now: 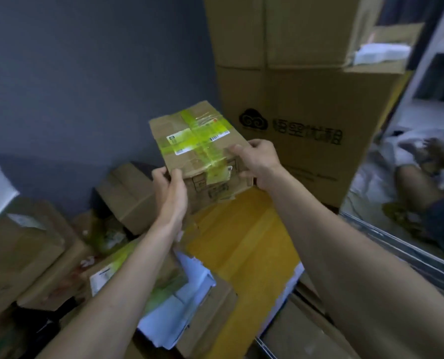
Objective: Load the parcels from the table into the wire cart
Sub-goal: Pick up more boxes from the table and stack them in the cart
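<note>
A dim storage corner: a grey wall point(86, 73) at the back, tall stacked cartons point(306, 86) at the right, and a heap of smaller cardboard parcels point(34, 242) piled below at the left. A crumpled parcel crossed with green tape point(197, 141) is held in the air above the heap, over a yellow parcel point(241, 242), clear of everything beneath it. The left hand point(169, 185) pinches its near-left corner with the fingers curled under; the right hand point(257, 159) wraps its near-right edge, thumb on top. Metal rails, perhaps the wire cart's rim point(397, 244), run at the lower right. Risks, as judged: both grips sit on one soft, dented edge, so the far end may sag or the box tear loose; set on the uneven pile it could slide off; the tall cartons stand close to the swing path.
</note>
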